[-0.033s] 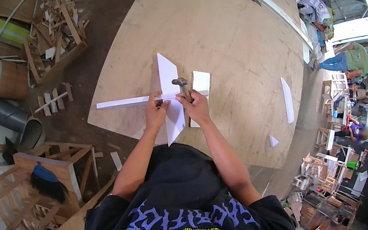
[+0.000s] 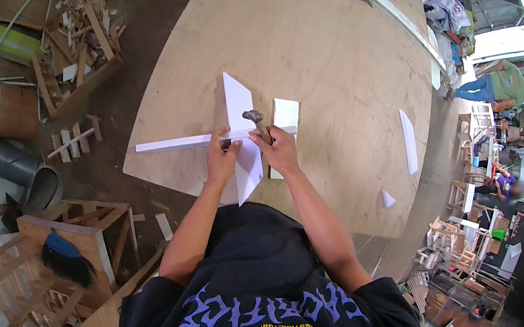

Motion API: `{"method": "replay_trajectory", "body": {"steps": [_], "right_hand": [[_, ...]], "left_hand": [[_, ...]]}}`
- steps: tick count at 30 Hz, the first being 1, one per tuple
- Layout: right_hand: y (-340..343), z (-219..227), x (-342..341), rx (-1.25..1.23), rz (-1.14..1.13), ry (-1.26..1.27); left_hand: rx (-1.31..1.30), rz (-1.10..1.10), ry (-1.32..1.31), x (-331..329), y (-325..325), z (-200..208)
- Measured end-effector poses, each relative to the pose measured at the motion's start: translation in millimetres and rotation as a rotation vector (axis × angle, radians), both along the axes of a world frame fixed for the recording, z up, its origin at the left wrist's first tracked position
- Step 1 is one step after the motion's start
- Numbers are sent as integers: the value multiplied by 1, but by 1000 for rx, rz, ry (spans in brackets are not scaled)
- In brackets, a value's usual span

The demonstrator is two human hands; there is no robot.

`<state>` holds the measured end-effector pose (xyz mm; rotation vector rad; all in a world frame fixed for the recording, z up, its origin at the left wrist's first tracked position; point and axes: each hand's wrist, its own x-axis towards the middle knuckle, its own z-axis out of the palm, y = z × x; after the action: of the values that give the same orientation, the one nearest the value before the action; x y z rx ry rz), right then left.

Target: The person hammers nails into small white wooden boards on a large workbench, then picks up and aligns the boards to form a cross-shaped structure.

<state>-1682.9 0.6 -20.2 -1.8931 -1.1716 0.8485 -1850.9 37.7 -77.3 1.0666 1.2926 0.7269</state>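
A white wooden strip lies crosswise over a white board with slanted ends on the near part of a plywood tabletop. My left hand is closed at their crossing, thumb and fingers pinching the strip. In my right hand is a hammer, its handle in the fist and its metal head raised just beyond the crossing. The right thumb and fingertips also sit close to the joint; whether they pinch a nail is too small to tell. A white rectangular board lies partly under the strip's right end.
On the plywood tabletop, a white slanted piece and a small white triangle lie to the right. A long white rail crosses the far side. Scrap wood fills a crate at left; a brush hangs on a wooden frame.
The hammer head has tipped slightly to the left in my right hand. Both hands otherwise stay at the crossing, and the boards have hardly moved.
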Motion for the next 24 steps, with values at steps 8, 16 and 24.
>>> {"method": "replay_trajectory", "body": {"steps": [8,16,24], "right_hand": [[8,8,-7,6,109,-268],[9,6,-8,88,181,-242],[9,1,-6,94,262,-286]], "left_hand": [[-46,20,-21,3,-3,3],[-54,87,-55,10,-5,-2],[-47,111,-54,14,-8,-8]]}}
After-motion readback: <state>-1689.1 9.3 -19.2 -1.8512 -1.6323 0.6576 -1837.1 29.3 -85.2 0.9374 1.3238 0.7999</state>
